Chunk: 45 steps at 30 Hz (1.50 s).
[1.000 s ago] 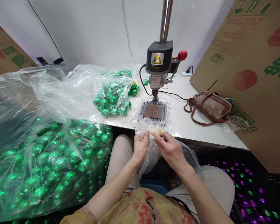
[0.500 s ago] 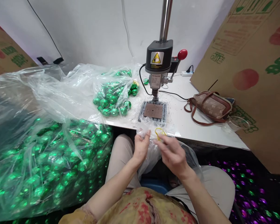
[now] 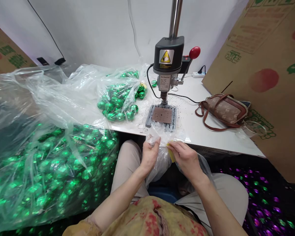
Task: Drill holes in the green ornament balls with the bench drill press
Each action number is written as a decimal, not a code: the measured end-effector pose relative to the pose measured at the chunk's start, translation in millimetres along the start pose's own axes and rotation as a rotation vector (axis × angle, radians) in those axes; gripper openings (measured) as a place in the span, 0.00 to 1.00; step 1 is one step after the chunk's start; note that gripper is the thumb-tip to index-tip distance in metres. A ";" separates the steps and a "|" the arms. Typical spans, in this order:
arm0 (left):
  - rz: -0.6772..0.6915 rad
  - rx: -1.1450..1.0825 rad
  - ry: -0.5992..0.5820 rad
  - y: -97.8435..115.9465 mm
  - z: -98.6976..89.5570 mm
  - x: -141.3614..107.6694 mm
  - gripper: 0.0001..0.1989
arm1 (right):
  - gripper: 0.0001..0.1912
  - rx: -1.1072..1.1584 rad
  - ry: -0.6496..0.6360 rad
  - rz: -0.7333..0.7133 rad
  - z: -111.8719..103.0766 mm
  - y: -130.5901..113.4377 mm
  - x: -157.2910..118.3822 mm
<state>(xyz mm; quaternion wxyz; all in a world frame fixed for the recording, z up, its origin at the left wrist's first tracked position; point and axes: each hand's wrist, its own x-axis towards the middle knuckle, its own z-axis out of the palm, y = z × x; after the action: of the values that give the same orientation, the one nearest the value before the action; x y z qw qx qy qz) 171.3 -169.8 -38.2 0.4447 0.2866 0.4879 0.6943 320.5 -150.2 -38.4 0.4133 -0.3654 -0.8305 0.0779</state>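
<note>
Gathering the neck of a clear plastic bag (image 3: 154, 132) in my clenched left hand (image 3: 149, 155), I pinch a yellow rubber band (image 3: 171, 152) in my right hand (image 3: 185, 159) right beside it. Binding that neck looks like the step in hand, so the band seems to need stretching around it. Beyond, a bench drill (image 3: 166, 62) and green foil-wrapped sweets (image 3: 115, 106) sit on the tabletop (image 3: 211, 137).
</note>
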 end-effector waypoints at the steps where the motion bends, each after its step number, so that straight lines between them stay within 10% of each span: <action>1: -0.001 0.001 -0.007 -1.4 -0.6 0.4 0.17 | 0.10 -0.012 0.002 0.006 0.0 -1.4 -0.7; 17: -0.189 0.017 -0.036 -27.5 19.1 -7.5 0.11 | 0.09 0.633 0.368 0.456 25.4 5.5 20.8; 25: -0.010 0.174 -0.115 -27.6 24.3 -19.9 0.10 | 0.14 0.856 0.529 0.615 13.0 16.9 26.4; 35: -0.150 0.302 -0.120 -72.9 -19.8 -37.1 0.12 | 0.20 0.977 0.885 0.477 -111.7 64.3 49.4; 39: -0.221 0.094 -0.078 -55.7 -13.9 -20.0 0.25 | 0.15 0.934 0.877 0.462 -126.0 47.6 49.8; 45: -0.247 -0.169 -0.018 -22.3 7.8 -7.9 0.33 | 0.20 0.751 0.481 0.733 -52.6 17.5 15.3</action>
<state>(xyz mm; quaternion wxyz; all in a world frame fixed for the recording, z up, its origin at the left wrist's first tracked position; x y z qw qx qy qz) 188.8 -170.7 -55.9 0.5537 0.1920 0.4555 0.6702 363.2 -136.4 -2.3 0.6378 -0.4651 -0.4475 0.4203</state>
